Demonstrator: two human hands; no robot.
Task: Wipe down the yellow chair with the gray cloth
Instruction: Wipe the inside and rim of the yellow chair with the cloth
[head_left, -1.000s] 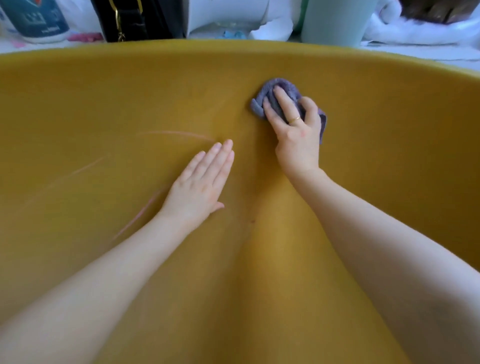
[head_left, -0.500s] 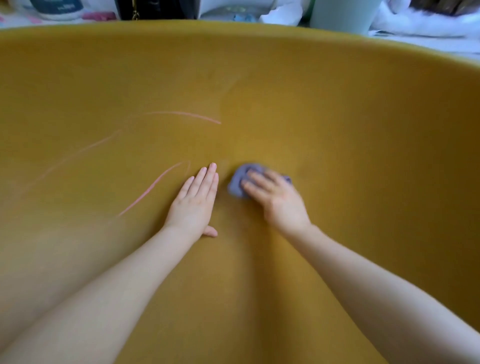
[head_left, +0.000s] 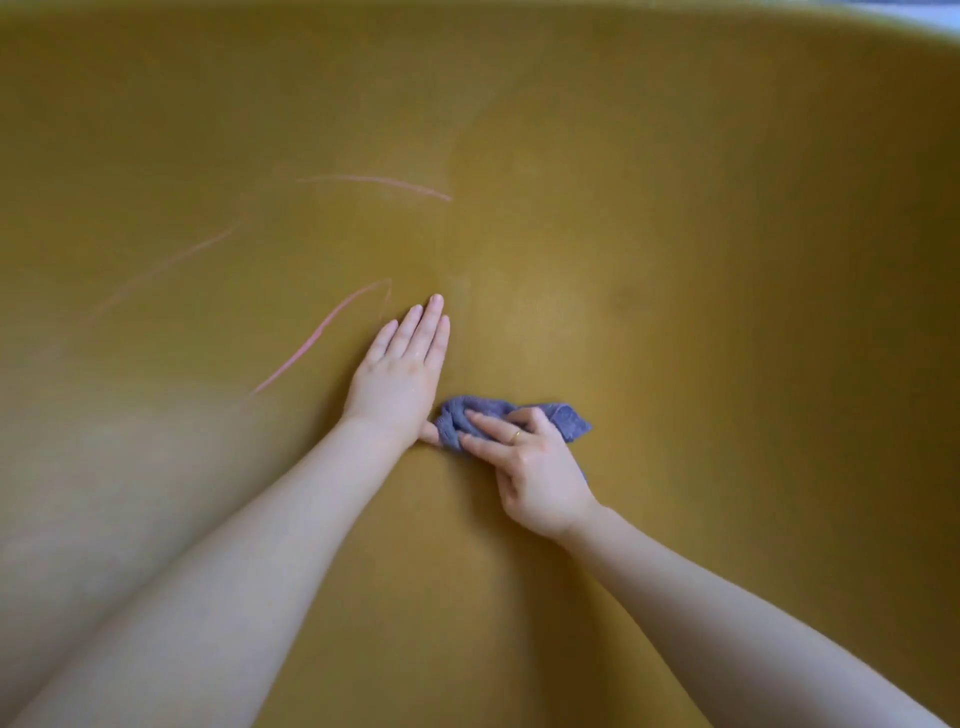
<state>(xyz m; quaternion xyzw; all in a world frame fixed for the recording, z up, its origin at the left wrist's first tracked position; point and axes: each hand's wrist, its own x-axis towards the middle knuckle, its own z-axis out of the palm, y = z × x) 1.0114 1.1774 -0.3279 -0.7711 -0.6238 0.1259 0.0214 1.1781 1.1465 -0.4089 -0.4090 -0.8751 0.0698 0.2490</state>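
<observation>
The right hand (head_left: 535, 467) lies palm down on the gray cloth (head_left: 498, 418), its fingers stretched forward and slightly fanned, pressing the bunched fabric against the yellow chair (head_left: 675, 260). A thin ring (head_left: 516, 435) shows on one finger. The wrist bends a little and the bare forearm runs back toward the lower right. The cloth is crumpled under the fingers, with one loose corner poking out to the right; it looks to be touching the thumb of the left hand (head_left: 402, 371), though the edge there is hard to make out. That left hand rests flat on the chair just beside the cloth, fingers pressed together and pointing away, arm straight. Further out on the left, several thin pink marks (head_left: 317, 338) streak the curved yellow surface.
</observation>
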